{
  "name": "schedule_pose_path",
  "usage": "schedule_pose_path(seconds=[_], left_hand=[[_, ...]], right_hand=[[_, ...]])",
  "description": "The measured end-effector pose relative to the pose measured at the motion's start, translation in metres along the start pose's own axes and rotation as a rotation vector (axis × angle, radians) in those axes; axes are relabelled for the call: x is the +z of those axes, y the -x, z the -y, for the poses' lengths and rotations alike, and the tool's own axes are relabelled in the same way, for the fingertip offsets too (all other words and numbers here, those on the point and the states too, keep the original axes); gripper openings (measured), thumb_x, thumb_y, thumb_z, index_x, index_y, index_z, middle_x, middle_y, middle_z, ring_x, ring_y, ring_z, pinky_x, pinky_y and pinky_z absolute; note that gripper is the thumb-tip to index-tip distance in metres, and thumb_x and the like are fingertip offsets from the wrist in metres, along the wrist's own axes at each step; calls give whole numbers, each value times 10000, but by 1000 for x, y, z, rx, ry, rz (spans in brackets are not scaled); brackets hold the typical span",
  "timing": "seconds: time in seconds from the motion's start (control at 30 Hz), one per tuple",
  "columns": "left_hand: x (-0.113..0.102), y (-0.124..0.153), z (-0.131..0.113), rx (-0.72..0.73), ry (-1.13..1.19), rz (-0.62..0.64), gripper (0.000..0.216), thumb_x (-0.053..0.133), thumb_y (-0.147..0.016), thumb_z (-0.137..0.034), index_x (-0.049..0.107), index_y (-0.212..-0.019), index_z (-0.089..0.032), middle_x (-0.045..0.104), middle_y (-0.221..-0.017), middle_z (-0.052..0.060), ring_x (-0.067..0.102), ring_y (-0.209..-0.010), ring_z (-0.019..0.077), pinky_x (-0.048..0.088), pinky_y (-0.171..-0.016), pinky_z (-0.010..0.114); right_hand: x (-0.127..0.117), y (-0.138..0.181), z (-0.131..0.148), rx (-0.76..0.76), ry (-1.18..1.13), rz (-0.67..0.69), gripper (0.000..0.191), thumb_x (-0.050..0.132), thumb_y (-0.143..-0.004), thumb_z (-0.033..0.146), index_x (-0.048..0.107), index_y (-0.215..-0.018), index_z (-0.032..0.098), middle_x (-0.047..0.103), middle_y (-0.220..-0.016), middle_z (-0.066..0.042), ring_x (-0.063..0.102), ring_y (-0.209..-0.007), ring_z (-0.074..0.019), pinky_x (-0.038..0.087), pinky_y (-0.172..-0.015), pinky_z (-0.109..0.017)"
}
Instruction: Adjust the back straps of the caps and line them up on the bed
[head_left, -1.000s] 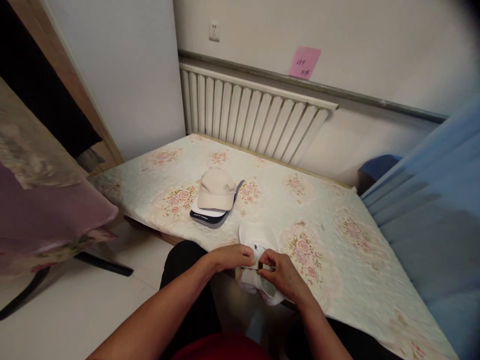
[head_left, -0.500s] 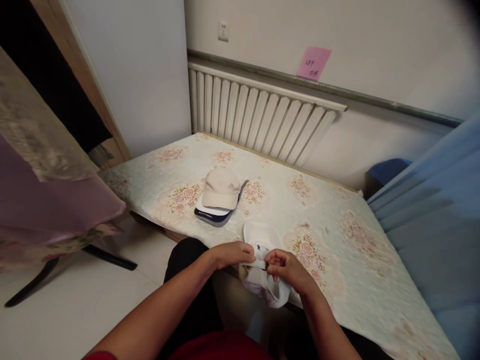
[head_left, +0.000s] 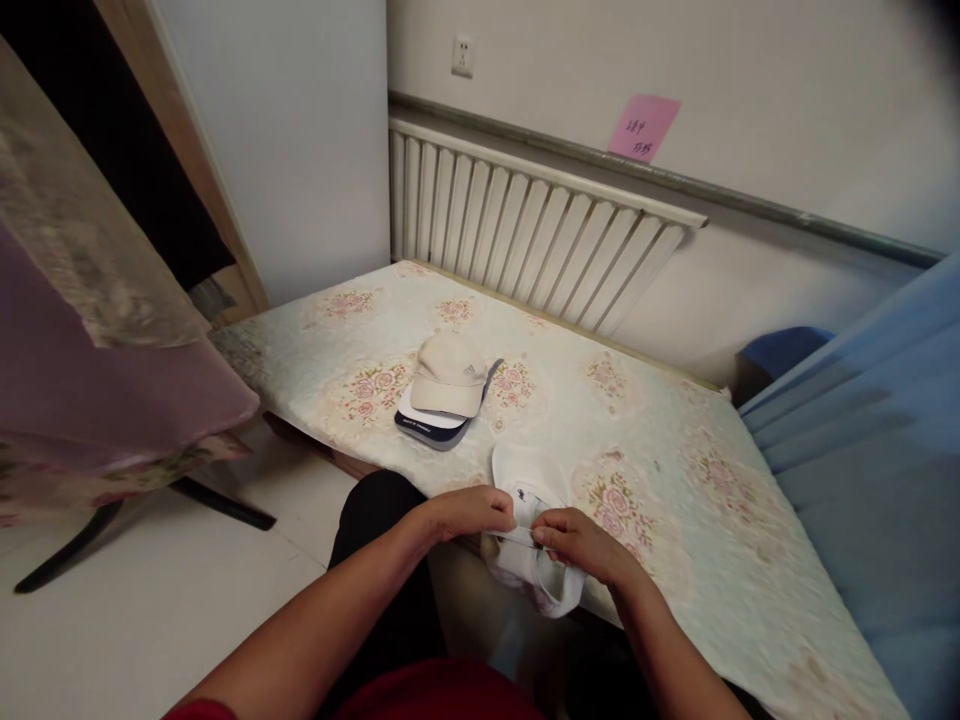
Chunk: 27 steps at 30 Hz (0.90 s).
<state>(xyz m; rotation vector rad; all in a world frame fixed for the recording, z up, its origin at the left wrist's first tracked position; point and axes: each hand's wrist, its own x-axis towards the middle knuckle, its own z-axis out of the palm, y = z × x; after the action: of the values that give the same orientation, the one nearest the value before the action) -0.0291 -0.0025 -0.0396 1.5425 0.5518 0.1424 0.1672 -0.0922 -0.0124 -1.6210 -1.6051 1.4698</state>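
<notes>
A white baseball cap [head_left: 531, 468] lies at the near edge of the bed, its brim on the bedding and its back part hanging toward me. My left hand [head_left: 480, 510] pinches the cap's back strap from the left. With closed fingertips my right hand [head_left: 571, 540] grips the strap's other side, close to the left one. A small dark mark shows on the cap between the hands. Farther off to the left, a beige cap [head_left: 448, 375] rests on top of a stack with white and dark navy brims [head_left: 431, 432] beneath it.
The caps lie on a floral-patterned bed [head_left: 637, 420]. Behind it stand a white radiator [head_left: 517, 220] and a wall with a pink paper [head_left: 645, 127]. A blue curtain [head_left: 870, 440] hangs at the right. Clothes [head_left: 97, 370] hang at the left near a white cabinet [head_left: 292, 140].
My right fingers have closed more tightly on the strap and moved slightly down. The whole scene has shifted a little to the right as the view turned.
</notes>
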Motion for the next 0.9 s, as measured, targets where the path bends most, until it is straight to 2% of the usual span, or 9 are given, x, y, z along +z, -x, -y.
schedule_pose_path(seconds=[0.3,0.53,0.9], left_hand=[[3,0,-1,6,1,-2,125,543,-664,-275,504,-649,-157,366,-569,-68,274,-543,77,195,-506,217],[6,1,-7,-3,18,-29,144,547,-662,-298,503,-653,-161,373,-564,-71,283,-534,76,185,-495,217],[9,-3,-4,-2,21,-58,150,561,-665,-304,528,-674,-159,403,-577,-67,301,-540,76,220,-511,212]], right_hand=[[3,-5,-1,52,-90,-18,328,634,-696,480,598,-661,156,474,-510,47,354,-472,-82,233,-476,-230],[6,-3,-5,9,-118,-86,282,632,-708,432,569,-638,167,474,-536,50,393,-486,-87,281,-490,-234],[11,-7,-24,-23,-176,-165,242,599,-738,373,535,-622,171,464,-502,62,398,-437,-76,284,-461,-221]])
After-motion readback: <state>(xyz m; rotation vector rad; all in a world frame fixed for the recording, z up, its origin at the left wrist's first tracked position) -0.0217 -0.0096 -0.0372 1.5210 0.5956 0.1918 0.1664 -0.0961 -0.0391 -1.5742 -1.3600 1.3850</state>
